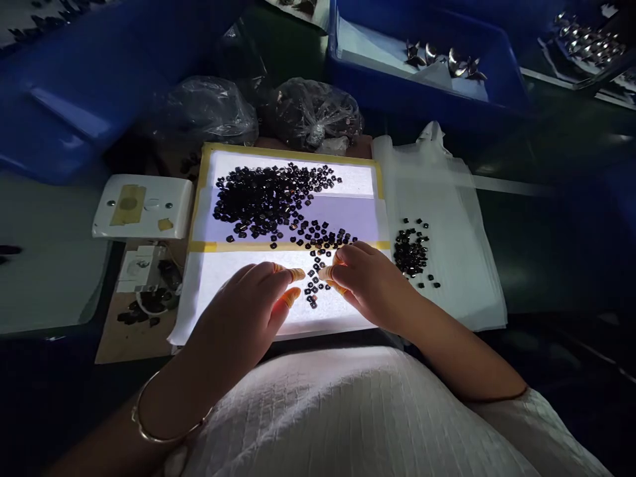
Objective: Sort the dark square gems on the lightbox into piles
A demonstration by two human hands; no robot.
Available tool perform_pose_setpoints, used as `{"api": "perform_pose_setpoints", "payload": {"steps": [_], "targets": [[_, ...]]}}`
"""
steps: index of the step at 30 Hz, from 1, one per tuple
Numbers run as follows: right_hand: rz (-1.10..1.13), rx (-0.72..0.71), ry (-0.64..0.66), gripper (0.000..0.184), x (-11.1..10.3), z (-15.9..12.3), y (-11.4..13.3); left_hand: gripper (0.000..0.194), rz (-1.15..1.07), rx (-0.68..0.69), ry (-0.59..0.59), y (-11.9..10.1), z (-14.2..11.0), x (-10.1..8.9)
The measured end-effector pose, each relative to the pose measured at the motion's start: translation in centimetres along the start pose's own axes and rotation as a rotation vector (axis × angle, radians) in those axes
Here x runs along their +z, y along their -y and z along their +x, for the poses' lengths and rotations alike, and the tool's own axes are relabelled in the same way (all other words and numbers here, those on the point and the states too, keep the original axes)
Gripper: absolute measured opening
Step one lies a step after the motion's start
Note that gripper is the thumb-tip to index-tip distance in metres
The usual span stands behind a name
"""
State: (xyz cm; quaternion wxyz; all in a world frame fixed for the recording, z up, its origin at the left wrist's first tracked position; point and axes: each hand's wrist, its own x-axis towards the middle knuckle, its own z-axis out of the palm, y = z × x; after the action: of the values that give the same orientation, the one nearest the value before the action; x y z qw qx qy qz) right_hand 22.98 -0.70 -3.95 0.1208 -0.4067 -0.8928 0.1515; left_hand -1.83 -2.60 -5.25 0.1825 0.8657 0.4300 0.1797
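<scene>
Small black faceted pieces [258,199] lie in a dense pile on a lit white panel [238,285] edged with yellow tape. A loose trail of the same pieces [314,281] runs down from the pile to between my hands. My left hand [253,291] is just left of this trail, its thumb and forefinger apart and wearing yellow finger covers. On the trail's right side my right hand [372,278], also with yellow finger covers, has its fingertips at the pieces, slightly apart. Nothing shows in either hand's grip.
A smaller heap of black pieces [411,252] lies on white sheets [462,265] at the right. Left of the panel is a white switch box [144,207]. Tied plastic bags [318,109] and a blue bin [432,93] with shiny metal parts stand behind.
</scene>
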Motion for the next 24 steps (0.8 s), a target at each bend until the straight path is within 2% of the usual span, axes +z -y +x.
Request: {"api": "perform_pose_setpoints", "payload": {"steps": [6,10,14,17,24], "targets": [[-0.066,-0.027,0.060,0.021,0.0,0.4,0.7,0.026,-0.029,-0.007,-0.004,0.0,0.1,-0.2],[-0.072,0.016,0.099,0.022,-0.4,0.5,1.1,0.027,-0.045,-0.009,0.010,-0.2,0.1,-0.3],[-0.038,0.050,0.095,0.015,-0.6,0.6,1.6,0.027,-0.028,0.007,0.014,-0.1,0.2,-0.5],[-0.049,0.044,0.098,0.011,-0.3,0.8,1.8,0.027,0.039,0.016,0.001,0.3,0.9,-0.9],[-0.095,0.013,0.071,0.015,0.5,0.8,1.7,0.029,0.221,0.083,0.007,0.7,3.6,-1.5]]}}
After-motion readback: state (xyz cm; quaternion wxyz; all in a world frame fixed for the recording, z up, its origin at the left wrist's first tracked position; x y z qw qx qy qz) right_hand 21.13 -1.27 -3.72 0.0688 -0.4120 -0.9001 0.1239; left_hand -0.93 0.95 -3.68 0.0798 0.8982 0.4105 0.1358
